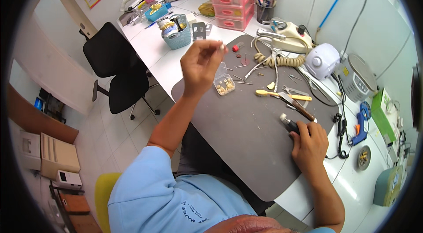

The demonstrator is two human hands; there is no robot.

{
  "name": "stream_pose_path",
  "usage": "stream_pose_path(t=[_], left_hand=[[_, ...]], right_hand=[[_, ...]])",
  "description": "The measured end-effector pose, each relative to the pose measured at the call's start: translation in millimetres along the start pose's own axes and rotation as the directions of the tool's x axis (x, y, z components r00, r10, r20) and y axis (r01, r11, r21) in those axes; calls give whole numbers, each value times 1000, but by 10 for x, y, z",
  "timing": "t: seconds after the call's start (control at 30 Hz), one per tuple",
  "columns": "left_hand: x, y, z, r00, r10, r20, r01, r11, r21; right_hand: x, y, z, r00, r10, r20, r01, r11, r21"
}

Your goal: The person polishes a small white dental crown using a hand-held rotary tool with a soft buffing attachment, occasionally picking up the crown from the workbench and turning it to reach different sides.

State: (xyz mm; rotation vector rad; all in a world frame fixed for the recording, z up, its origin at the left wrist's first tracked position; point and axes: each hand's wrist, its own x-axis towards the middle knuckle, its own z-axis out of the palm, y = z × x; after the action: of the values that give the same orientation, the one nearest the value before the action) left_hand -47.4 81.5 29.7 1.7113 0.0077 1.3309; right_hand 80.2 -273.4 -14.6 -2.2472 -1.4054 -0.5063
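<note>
My left hand (pixel 199 66) is raised over the far left part of the grey mat. Its thumb and fingertips pinch a small white piece (pixel 222 46), too small to make out further. Below it stands a clear lidded box (pixel 224 85), its lid up, with several small cream-coloured pieces inside. Resting at the mat's right side, my right hand (pixel 310 144) is closed round a black handpiece (pixel 289 123) with a pale tip that points to the far left. Just beyond that tip lie a brown-handled knife (pixel 301 109) and a yellow toothbrush (pixel 282 95).
Burs and small metal tools lie on the grey mat (pixel 246 145). Behind it are a coiled beige hose (pixel 288 61), a white rounded device (pixel 322 60) and pink drawers (pixel 232 4). A blue basket (pixel 177 35) stands far left; a blue glue gun (pixel 361 127) and a round dish (pixel 364 158) are right.
</note>
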Motion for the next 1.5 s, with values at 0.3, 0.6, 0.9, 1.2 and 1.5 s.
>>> stream_pose_path(t=[0.3, 0.6, 0.9, 1.2, 1.5], left_hand=[[-671, 131, -475, 969, -244, 43, 183, 823, 537], [-741, 115, -707, 958, -276, -83, 271, 765, 584], [-737, 153, -673, 955, -275, -106, 272, 680, 680], [-616, 76, -728, 953, -301, -33, 224, 626, 747], [-526, 270, -608, 945, -326, 28, 209, 668, 714]], right_hand=[[21, 44, 7, 1000, 1, 26, -1, 1000, 31], [38, 59, -20, 999, 8, 46, -11, 998, 57], [38, 91, -20, 997, 18, 79, -26, 995, 92], [24, 107, -14, 994, 34, 105, -44, 994, 101], [29, 106, -31, 991, 40, 125, -50, 995, 84]])
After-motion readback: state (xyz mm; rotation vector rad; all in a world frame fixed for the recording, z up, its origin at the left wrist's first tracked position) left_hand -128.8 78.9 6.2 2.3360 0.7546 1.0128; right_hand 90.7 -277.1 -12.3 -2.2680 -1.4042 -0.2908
